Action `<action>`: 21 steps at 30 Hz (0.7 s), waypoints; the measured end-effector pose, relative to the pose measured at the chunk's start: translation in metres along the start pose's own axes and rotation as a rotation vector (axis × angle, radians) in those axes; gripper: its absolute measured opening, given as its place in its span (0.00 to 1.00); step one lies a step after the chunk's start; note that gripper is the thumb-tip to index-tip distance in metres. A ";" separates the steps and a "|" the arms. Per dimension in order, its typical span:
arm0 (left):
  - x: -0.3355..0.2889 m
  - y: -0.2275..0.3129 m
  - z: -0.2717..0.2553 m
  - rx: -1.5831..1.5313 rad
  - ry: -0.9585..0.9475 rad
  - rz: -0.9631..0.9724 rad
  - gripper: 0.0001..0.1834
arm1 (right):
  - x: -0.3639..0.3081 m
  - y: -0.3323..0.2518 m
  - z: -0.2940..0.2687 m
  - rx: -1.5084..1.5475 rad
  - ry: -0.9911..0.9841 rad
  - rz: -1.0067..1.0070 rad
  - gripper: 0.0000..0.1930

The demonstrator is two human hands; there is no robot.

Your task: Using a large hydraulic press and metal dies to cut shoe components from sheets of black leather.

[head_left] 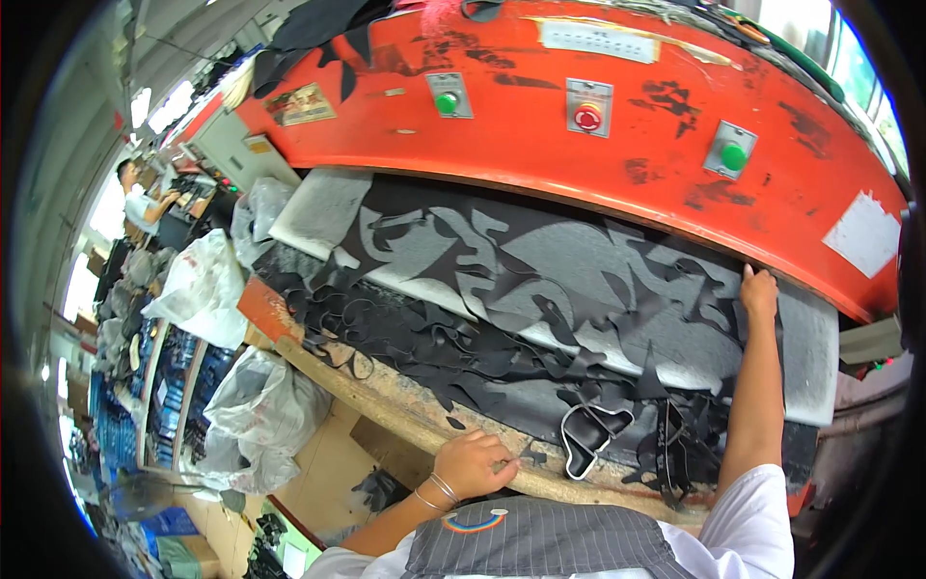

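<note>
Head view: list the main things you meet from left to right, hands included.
Far worker → lower plastic bag → left hand → white-edged die → right hand → white patch.

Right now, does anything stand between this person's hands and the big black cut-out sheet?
For the left hand, yes: a heap of black scraps lies between it and the black sheet. For the right hand, nothing visible: it is at the sheet's right end, though its grip is unclear.
</note>
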State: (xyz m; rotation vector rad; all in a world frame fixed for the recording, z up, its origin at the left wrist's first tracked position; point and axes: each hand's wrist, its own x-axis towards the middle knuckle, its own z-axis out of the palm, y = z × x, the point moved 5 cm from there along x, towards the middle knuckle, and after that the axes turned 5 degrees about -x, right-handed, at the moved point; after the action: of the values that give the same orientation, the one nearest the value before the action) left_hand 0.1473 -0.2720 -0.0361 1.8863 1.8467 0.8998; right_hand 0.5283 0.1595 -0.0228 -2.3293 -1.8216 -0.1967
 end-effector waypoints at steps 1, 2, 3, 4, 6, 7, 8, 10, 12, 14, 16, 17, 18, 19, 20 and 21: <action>-0.001 0.003 -0.004 -0.024 -0.032 0.028 0.07 | 0.000 -0.012 -0.006 0.024 -0.009 -0.022 0.27; 0.002 0.002 -0.007 -0.011 -0.025 0.014 0.07 | 0.001 -0.019 -0.016 -0.021 0.041 -0.005 0.28; 0.005 0.002 -0.006 -0.060 -0.065 0.031 0.08 | 0.000 -0.023 -0.019 -0.068 0.092 0.018 0.29; 0.009 0.001 -0.007 -0.110 -0.105 0.050 0.09 | 0.005 -0.022 -0.011 -0.064 0.120 -0.024 0.29; 0.020 -0.015 -0.010 -0.218 -0.204 0.006 0.10 | 0.020 -0.004 -0.001 -0.062 0.113 -0.095 0.29; 0.025 -0.025 -0.011 -0.326 -0.304 -0.036 0.10 | 0.030 0.002 0.005 -0.057 0.116 -0.167 0.28; 0.033 -0.038 -0.017 -0.331 -0.302 -0.040 0.10 | 0.037 0.001 0.005 -0.013 0.107 -0.213 0.28; 0.059 -0.079 -0.052 -0.285 -0.006 -0.061 0.12 | 0.038 -0.008 0.005 0.020 0.101 -0.258 0.27; 0.083 -0.123 -0.091 -0.239 0.089 -0.085 0.12 | 0.033 -0.013 0.012 0.019 0.000 -0.198 0.28; 0.103 -0.171 -0.129 -0.146 0.177 -0.131 0.12 | 0.031 -0.022 0.014 -0.018 0.006 -0.177 0.28; 0.127 -0.200 -0.159 -0.096 0.255 -0.065 0.09 | 0.032 -0.022 0.018 -0.046 0.014 -0.140 0.28; 0.144 -0.211 -0.166 -0.071 0.285 0.000 0.06 | 0.040 -0.009 0.018 -0.028 0.013 -0.096 0.29; 0.158 -0.226 -0.171 -0.074 0.284 -0.005 0.06 | 0.039 -0.017 0.020 0.001 0.000 -0.067 0.31; 0.176 -0.234 -0.170 -0.056 0.245 0.110 0.08 | 0.035 -0.025 0.025 -0.003 -0.002 -0.067 0.31; 0.192 -0.238 -0.165 -0.040 0.206 0.221 0.11 | 0.032 -0.031 0.025 -0.055 0.016 0.023 0.33; 0.212 -0.242 -0.160 -0.049 0.205 0.229 0.11 | 0.030 -0.031 0.023 -0.106 0.045 0.124 0.36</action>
State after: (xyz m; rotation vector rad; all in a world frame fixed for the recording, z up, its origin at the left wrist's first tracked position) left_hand -0.1510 -0.0720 -0.0334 2.0717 1.7219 1.2442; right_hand 0.5051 0.2008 -0.0372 -2.4777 -1.6784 -0.3329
